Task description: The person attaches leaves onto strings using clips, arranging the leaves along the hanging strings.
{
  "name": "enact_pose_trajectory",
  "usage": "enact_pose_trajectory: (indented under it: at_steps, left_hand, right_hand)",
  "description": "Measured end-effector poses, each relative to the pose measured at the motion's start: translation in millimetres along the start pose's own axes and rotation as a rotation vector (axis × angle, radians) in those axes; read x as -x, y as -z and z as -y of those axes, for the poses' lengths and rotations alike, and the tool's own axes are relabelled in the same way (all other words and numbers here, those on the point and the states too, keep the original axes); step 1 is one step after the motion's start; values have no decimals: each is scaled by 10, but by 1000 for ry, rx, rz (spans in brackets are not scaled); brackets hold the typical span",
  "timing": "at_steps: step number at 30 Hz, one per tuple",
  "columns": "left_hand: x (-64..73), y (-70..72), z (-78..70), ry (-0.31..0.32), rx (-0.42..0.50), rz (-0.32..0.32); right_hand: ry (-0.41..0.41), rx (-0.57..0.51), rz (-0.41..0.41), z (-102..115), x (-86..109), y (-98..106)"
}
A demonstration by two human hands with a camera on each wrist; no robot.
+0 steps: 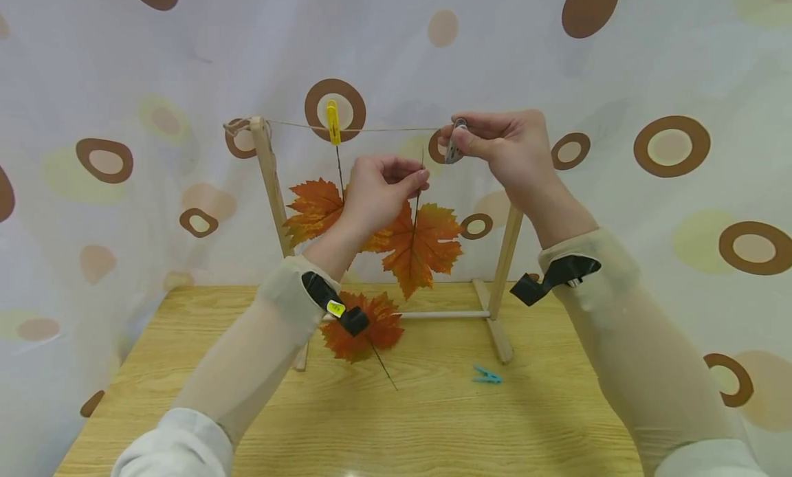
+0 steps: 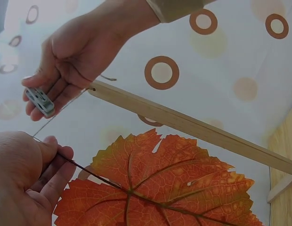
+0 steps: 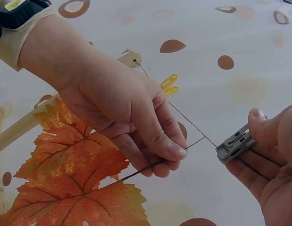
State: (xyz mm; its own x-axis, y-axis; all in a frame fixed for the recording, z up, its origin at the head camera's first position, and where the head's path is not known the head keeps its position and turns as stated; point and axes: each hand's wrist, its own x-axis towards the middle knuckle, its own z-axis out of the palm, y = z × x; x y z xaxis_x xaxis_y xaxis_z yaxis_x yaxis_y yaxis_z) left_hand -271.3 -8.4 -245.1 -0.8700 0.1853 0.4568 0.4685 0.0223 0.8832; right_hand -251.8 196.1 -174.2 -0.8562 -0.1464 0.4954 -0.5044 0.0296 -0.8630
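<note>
My left hand (image 1: pixel 385 192) pinches the thin dark stem of an orange maple leaf (image 1: pixel 423 250) between thumb and fingers. The leaf hangs below the hand, its stem tip close to the string (image 3: pixel 190 121). In my right hand (image 1: pixel 510 143) a grey clothespin (image 1: pixel 456 141) is pinched between thumb and fingers at the string. The right wrist view shows the clothespin's end meeting the string, with the stem tip a little to its left. Farther left, a yellow clothespin (image 1: pixel 333 121) on the string holds the stem of another maple leaf (image 1: pixel 313 209), partly hidden by my left hand.
A wooden frame (image 1: pixel 506 264) carries the string between its two posts. On the wooden table (image 1: pixel 433 422) lie a red-orange maple leaf (image 1: pixel 386 326), partly behind my left wrist, and a blue clothespin (image 1: pixel 487 375) near the frame's right foot. A patterned cloth hangs behind.
</note>
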Motion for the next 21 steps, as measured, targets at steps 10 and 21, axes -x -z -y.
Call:
enact_pose_trajectory:
  at_steps: [10, 21]
  left_hand:
    - [-69, 1, -36, -3, 5, -25]
    - [-108, -26, -20, -27, -9, -63]
  right_hand:
    - [25, 50, -34, 134, -209, -82]
    - [-20, 64, -15, 230, -419, -255]
